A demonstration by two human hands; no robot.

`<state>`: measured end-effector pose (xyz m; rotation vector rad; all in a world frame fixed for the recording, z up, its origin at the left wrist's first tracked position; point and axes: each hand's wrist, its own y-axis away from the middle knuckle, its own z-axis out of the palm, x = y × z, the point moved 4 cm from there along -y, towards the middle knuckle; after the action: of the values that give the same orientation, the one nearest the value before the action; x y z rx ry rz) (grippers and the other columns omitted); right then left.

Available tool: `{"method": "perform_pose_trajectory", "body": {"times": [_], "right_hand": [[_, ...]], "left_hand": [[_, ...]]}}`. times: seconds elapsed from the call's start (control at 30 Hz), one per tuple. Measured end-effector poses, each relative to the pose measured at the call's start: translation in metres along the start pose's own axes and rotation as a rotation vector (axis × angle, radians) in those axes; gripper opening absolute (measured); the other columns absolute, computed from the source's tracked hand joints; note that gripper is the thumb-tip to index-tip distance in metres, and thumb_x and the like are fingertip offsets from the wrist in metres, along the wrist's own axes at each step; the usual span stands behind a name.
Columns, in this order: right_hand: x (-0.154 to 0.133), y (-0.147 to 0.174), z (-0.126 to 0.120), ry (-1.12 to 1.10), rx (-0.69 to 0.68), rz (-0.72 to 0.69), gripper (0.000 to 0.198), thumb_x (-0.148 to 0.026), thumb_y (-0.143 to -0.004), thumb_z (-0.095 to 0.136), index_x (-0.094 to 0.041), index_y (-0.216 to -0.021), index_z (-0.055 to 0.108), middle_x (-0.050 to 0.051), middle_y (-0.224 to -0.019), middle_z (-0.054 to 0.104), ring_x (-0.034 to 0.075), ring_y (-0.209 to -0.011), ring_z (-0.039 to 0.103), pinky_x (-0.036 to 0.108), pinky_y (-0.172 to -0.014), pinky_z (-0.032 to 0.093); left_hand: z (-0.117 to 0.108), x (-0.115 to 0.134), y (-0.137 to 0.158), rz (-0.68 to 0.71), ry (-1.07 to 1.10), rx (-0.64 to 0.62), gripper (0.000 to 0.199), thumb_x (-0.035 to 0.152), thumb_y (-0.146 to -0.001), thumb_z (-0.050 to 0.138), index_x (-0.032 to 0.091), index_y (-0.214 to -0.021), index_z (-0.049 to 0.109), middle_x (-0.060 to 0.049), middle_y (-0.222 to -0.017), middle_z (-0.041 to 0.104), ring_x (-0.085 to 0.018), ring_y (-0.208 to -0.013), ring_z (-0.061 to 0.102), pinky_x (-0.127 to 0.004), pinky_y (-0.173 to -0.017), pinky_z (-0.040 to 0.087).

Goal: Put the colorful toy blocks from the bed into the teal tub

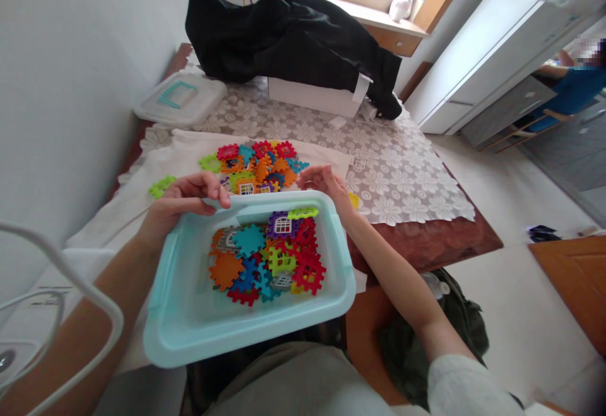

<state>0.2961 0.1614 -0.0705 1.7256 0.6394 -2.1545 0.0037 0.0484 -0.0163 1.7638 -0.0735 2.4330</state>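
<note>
A light blue plastic bin [189, 334] sits tilted at the near edge of the table, over my lap. Inside it lie loose interlocking plastic building tiles [227, 271] in orange, red, blue, green, purple and grey. My left hand [189, 196] has the bin's far left rim, its thumb over the edge and its fingers curved beyond it. Just past the far right rim is my right hand [326, 184], fingers loosely extended and apart beside a second heap of tiles [260, 166] on a white cloth. The bin's rim hides part of that heap.
A green tile [162, 186] and a yellow one [354, 200] lie apart from the heap. Behind stand a clear lid [182, 99] and a white box [312, 97] under black cloth [303, 37]. White cables [95, 290] hang at left. Another person [570, 97] sits far right.
</note>
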Motion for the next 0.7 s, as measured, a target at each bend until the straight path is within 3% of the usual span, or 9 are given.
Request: {"method": "perform_pose_trajectory", "body": {"times": [0.1, 0.2, 0.27, 0.5, 0.57, 0.7], "right_hand": [[0.011, -0.003, -0.006, 0.375, -0.032, -0.061, 0.053, -0.07, -0.105, 0.067, -0.025, -0.129, 0.08, 0.009, -0.124, 0.081, 0.023, -0.112, 0.071, 0.042, -0.108, 0.057], [0.016, 0.0, -0.004, 0.739, -0.224, -0.117, 0.047, -0.045, -0.104, 0.075, -0.033, -0.15, 0.075, 0.008, -0.16, 0.07, 0.03, -0.146, 0.059, 0.054, -0.133, 0.04], [0.017, 0.002, -0.001, 0.856, -0.319, -0.13, 0.044, -0.037, -0.107, 0.071, -0.037, -0.151, 0.075, 0.006, -0.166, 0.066, 0.031, -0.153, 0.053, 0.056, -0.137, 0.035], [0.025, -0.002, 0.0, 0.748, -0.331, -0.146, 0.016, -0.034, -0.108, 0.069, -0.028, -0.118, 0.081, 0.007, -0.129, 0.077, 0.026, -0.126, 0.068, 0.045, -0.121, 0.052], [0.026, 0.0, -0.002, 0.674, -0.309, -0.171, 0.022, -0.035, -0.109, 0.069, -0.029, -0.127, 0.079, 0.007, -0.133, 0.075, 0.025, -0.126, 0.068, 0.044, -0.12, 0.054], [0.024, 0.006, -0.002, 0.672, -0.296, -0.17, 0.06, -0.033, -0.109, 0.068, -0.037, -0.167, 0.058, 0.007, -0.152, 0.066, 0.026, -0.136, 0.065, 0.05, -0.129, 0.05]], "left_hand": [[0.001, 0.0, 0.0, -0.008, -0.002, 0.001, 0.019, 0.011, -0.077, 0.094, 0.016, -0.079, 0.076, -0.005, -0.084, 0.084, -0.018, -0.082, 0.075, -0.027, -0.079, 0.06], [-0.001, -0.003, 0.0, -0.015, 0.005, -0.018, 0.017, 0.011, -0.077, 0.094, 0.016, -0.081, 0.077, -0.004, -0.086, 0.085, -0.018, -0.085, 0.077, -0.026, -0.082, 0.061], [-0.003, -0.004, -0.001, -0.006, 0.014, -0.031, 0.017, 0.011, -0.078, 0.093, 0.016, -0.081, 0.078, -0.004, -0.087, 0.086, -0.018, -0.086, 0.077, -0.026, -0.085, 0.061], [-0.001, -0.004, 0.0, -0.01, 0.036, -0.039, 0.016, 0.01, -0.078, 0.093, 0.016, -0.081, 0.078, -0.005, -0.086, 0.085, -0.017, -0.084, 0.077, -0.025, -0.083, 0.062], [0.0, -0.004, 0.0, -0.01, 0.034, -0.011, 0.017, 0.008, -0.075, 0.092, 0.016, -0.08, 0.077, -0.005, -0.084, 0.084, -0.017, -0.082, 0.077, -0.024, -0.081, 0.062], [0.001, -0.006, 0.001, -0.006, 0.03, 0.046, 0.018, 0.005, -0.07, 0.088, 0.017, -0.079, 0.078, -0.005, -0.082, 0.084, -0.017, -0.082, 0.077, -0.024, -0.083, 0.062]]}}
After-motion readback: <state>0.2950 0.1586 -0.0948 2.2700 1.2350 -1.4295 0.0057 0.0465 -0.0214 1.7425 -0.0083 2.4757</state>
